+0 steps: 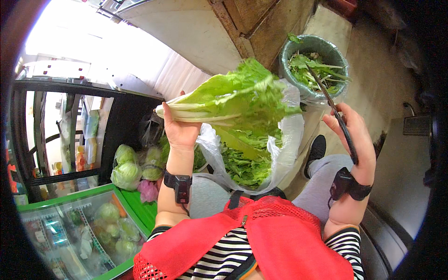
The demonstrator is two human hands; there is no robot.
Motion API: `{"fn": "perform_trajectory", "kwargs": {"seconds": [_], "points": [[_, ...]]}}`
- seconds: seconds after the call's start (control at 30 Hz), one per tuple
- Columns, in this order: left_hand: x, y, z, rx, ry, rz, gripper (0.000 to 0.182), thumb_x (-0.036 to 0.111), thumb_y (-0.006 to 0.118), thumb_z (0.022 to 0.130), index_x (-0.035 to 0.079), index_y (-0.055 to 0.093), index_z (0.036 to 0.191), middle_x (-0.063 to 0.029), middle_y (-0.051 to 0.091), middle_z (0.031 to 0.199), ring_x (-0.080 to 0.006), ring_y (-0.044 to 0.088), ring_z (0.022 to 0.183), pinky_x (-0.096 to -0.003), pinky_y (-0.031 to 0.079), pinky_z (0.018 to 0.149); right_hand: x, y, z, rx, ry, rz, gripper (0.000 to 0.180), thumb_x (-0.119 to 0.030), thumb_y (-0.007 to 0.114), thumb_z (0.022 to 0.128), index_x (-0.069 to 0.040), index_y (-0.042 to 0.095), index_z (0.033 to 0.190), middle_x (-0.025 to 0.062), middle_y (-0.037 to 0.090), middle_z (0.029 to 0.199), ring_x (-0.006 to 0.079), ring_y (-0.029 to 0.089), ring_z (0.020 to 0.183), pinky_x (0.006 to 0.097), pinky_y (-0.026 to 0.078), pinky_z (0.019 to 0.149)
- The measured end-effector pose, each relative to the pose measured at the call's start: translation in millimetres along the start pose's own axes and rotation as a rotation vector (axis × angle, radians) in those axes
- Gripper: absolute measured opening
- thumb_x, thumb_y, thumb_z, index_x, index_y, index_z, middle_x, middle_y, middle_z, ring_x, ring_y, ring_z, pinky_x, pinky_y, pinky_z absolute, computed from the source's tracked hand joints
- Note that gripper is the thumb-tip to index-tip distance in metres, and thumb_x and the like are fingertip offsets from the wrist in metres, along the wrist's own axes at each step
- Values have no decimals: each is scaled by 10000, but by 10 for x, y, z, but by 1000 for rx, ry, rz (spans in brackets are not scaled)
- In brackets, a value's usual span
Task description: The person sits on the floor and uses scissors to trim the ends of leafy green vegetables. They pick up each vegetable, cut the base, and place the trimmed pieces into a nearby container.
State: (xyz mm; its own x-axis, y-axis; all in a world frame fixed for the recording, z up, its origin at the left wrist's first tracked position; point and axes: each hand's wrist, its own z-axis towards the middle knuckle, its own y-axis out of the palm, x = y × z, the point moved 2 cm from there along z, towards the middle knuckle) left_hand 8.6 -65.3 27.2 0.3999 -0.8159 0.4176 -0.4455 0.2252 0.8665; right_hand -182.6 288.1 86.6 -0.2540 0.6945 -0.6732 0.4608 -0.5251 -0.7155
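A head of leafy greens with a pale stem end lies across my left hand, its leaves spreading to the right. My left hand grips it near the stem end. Below the leaves, an open plastic bag holds many loose green leaves. My right hand holds a knife, with its long, narrow blade pointing up and left over a bin. That bin is green, lined with clear plastic, and contains leaf scraps and stems.
At the lower left stands a green-rimmed glass-topped chest cooler with vegetables inside. Wrapped cabbages and a pink bag rest by its corner. A dark-framed glass cabinet stands at left, a metal appliance at right.
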Motion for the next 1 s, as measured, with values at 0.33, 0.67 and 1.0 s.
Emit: {"fn": "perform_trajectory", "kwargs": {"seconds": [0.33, 0.67, 1.0], "points": [[-459, 177, 444, -47, 156, 264, 244, 253, 591, 909, 96, 599, 1095, -78, 579, 1194, -288, 465, 1207, -539, 325, 1057, 394, 247, 416, 158, 156, 693, 412, -493, 568, 900, -85, 538, 947, -70, 416, 618, 9, 365, 483, 183, 273, 425], [-704, 39, 670, -63, -4, 155, 274, 274, 599, 905, 89, 535, 1096, -75, 523, 1269, -286, 461, 1199, -518, 342, 1059, 472, 238, 405, 225, 135, 700, 525, -602, 604, 825, -79, 557, 848, -53, 420, 566, 50, 388, 464, 230, 298, 407], [-401, 71, 448, -131, -74, -4, 431, 347, 566, 915, 35, 533, 1210, -126, 554, 1256, -311, 468, 1219, -522, 333, 1060, 448, 240, 394, 112, 105, 568, 473, -498, 597, 878, -30, 570, 939, -5, 516, 673, 91, 472, 637, 251, 393, 574]]}}
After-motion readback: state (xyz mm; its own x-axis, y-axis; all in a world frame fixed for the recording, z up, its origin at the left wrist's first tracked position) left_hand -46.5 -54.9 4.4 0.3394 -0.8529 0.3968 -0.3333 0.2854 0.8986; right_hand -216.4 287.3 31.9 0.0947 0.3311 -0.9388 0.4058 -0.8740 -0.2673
